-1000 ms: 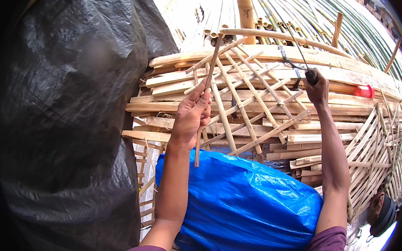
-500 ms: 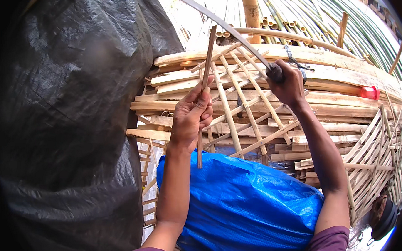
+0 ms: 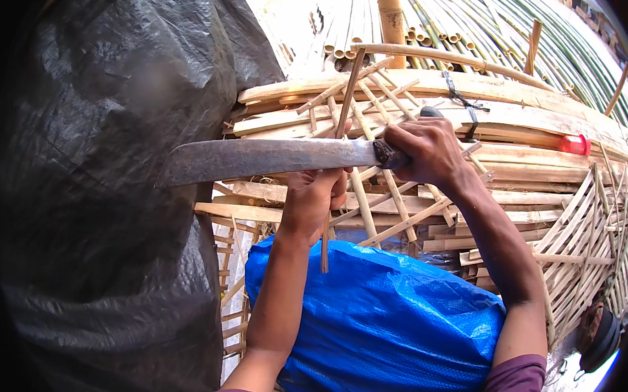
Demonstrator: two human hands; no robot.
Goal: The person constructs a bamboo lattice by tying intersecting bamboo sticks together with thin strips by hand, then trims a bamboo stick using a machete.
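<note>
A machete (image 3: 259, 156) with a broad, worn blade lies level across the view, its tip pointing left over the black sheeting. My right hand (image 3: 428, 146) is wrapped round its dark handle. Just below the blade, my left hand (image 3: 315, 196) is closed on a thin brown bamboo strip (image 3: 350, 84) held nearly upright. The blade passes in front of the strip and hides part of my left fingers; whether the two touch I cannot tell. Behind both hands is a lattice of crossed bamboo strips (image 3: 404, 204).
Black plastic sheeting (image 3: 107, 206) hangs along the left. A blue tarp (image 3: 393, 321) covers my lap. Long split bamboo slats (image 3: 538, 122) are stacked ahead, a red cup (image 3: 576, 144) on them. Bamboo poles (image 3: 507, 36) lie beyond; a woven bamboo panel (image 3: 581, 238) leans at right.
The machete has swung down from a raised slant to a level position across the strip. My right hand has come lower and left; my left hand has shifted slightly right and down with the strip.
</note>
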